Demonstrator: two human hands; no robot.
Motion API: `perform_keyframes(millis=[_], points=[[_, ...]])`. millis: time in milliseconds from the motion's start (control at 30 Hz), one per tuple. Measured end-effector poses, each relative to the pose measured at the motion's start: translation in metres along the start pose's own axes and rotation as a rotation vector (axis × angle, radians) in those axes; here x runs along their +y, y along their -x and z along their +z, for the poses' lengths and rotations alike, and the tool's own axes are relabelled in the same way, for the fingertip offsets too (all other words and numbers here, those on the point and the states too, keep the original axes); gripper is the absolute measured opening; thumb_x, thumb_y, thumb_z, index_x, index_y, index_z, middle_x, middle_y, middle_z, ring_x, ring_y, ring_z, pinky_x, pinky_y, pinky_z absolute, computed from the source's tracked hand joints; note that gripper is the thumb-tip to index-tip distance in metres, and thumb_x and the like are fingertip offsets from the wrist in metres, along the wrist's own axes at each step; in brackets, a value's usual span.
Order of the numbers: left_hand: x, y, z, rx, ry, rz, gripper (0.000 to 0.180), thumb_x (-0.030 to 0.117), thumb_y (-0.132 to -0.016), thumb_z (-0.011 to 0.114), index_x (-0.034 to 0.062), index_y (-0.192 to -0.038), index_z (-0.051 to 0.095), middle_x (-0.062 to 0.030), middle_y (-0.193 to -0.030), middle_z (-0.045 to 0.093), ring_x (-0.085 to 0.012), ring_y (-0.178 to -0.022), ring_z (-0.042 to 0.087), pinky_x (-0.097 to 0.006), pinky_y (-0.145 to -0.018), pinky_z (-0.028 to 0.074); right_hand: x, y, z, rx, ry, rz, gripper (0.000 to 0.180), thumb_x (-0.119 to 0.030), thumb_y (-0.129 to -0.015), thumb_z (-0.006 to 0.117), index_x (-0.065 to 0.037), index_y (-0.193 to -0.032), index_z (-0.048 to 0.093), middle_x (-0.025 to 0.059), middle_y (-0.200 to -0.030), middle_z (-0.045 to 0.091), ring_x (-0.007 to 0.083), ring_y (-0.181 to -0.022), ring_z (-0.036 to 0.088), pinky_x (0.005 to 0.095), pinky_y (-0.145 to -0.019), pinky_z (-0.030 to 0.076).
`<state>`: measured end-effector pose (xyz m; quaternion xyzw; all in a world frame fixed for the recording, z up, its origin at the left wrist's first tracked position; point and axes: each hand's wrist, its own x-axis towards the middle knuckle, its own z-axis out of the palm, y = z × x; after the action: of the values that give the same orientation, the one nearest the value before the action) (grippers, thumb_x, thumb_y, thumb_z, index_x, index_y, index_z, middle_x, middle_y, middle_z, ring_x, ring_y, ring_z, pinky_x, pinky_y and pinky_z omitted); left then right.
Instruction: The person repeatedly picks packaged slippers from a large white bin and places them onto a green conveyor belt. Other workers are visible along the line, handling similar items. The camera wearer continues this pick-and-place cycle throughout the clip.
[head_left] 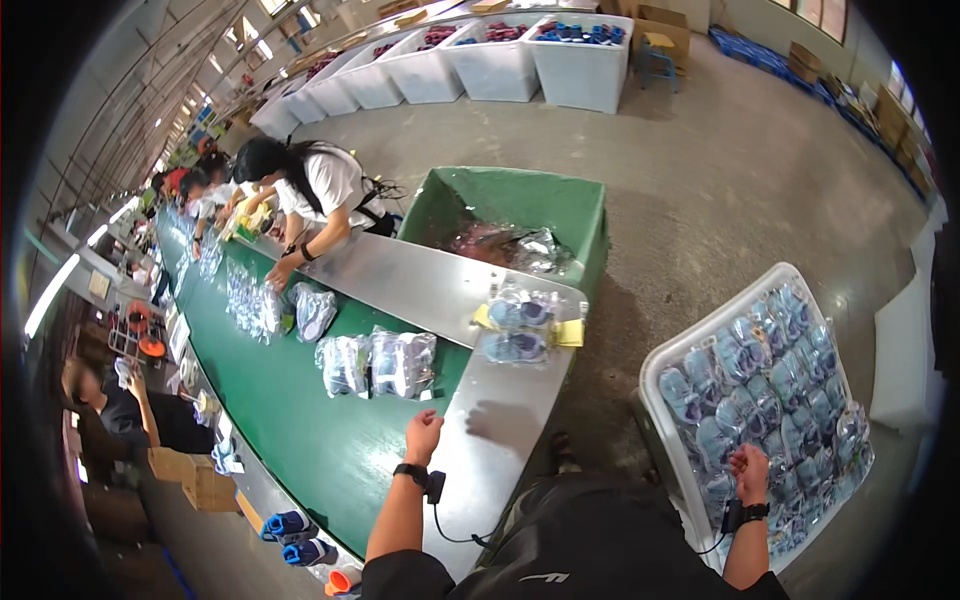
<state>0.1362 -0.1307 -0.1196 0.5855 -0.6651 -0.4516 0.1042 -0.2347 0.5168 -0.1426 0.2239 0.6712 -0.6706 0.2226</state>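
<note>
The left hand point(423, 432) rests at the edge where the green belt point(300, 420) meets the steel tabletop point(500, 420), fingers loosely curled and holding nothing, near bagged shoes point(400, 362). Well to the right, the right hand point(748, 468) reaches into the white bin point(668, 355), fingers closed around a bagged pair point(735, 480) there.

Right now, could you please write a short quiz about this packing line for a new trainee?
1. True or false: the left hand holds a bagged pair of shoes.
2. What does the right hand reach into? A) green bin B) white crate of bagged shoes C) cardboard box
3. What colour is the conveyor belt?

Key:
1. False; it rests empty by the metal table edge.
2. B, the white crate.
3. Green.
</note>
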Motion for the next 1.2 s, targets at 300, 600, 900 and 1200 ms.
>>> perform_keyframes(millis=[300,600,900,1200], points=[[-0.024,-0.117,-0.049,0.37,-0.281,0.143,0.052,0.029,-0.077,0.071,-0.0043,-0.116,0.067,-0.0265,-0.115,0.067,-0.0421,-0.109,0.063,-0.045,-0.098,0.048,0.034,0.02,0.05,-0.147,0.493,-0.189,0.021,-0.024,-0.095,0.062,-0.007,-0.084,0.065,0.0027,-0.071,0.065,0.0129,-0.058,0.061,0.0274,-0.051,0.049],[-0.047,-0.179,-0.043,0.434,-0.2,-0.002,0.082,0.039,-0.076,0.069,-0.001,-0.144,0.045,-0.0265,-0.14,0.052,-0.042,-0.13,0.047,-0.048,-0.111,0.036,0.048,0.069,0.032,-0.286,0.836,0.072,0.029,-0.029,-0.098,0.06,-0.004,-0.112,0.065,0.0111,-0.086,0.069,0.0191,-0.071,0.066,0.0323,-0.061,0.054],[-0.086,-0.167,-0.027,0.036,0.198,-0.173,0.096,0.047,-0.064,0.084,-0.0078,-0.134,0.048,-0.0306,-0.133,0.052,-0.0409,-0.122,0.055,-0.045,-0.103,0.046,0.026,0.046,0.055,-0.747,1.485,-0.87,0.029,-0.028,-0.098,0.061,-0.002,-0.111,0.064,0.0104,-0.087,0.068,0.0203,-0.068,0.062,0.0367,-0.062,0.052],[-0.073,-0.014,0.02,0.473,0.167,0.494,0.056,0.01,-0.074,0.076,0.005,-0.124,0.052,-0.0176,-0.127,0.05,-0.0351,-0.118,0.052,-0.042,-0.1,0.046,-0.004,0.042,0.147,-0.534,1.358,-0.128,0.044,-0.034,-0.097,0.059,0.003,-0.122,0.062,0.0128,-0.097,0.071,0.0195,-0.083,0.068,0.0351,-0.073,0.053]])
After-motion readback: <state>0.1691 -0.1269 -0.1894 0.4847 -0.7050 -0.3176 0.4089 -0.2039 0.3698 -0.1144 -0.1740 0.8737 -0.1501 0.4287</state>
